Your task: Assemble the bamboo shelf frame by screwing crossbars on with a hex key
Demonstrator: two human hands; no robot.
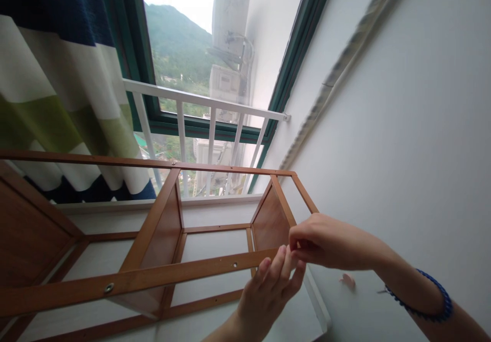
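Observation:
A reddish-brown wooden shelf frame [184, 273] with upright panels stands in front of me. My right hand [330, 242] is over its right front corner, thumb and fingertips pinched together; whatever they hold is hidden. Just below, my left hand [268, 293] has its fingers stretched out against the right end of the front rail, the fingertips close to the right hand's pinch. A metal bolt head [109, 287] shows in the left part of that rail, and a small hole [235, 264] lies nearer my left hand. A blue coiled band [441, 293] circles the right wrist.
Behind the frame are a white railing [210, 104] and a green-framed window [291, 60]. A striped curtain [76, 91] hangs at the left. A wrapped pipe [326, 83] runs along the white wall [422, 142] at the right, where a small pinkish object [347, 280] sits low.

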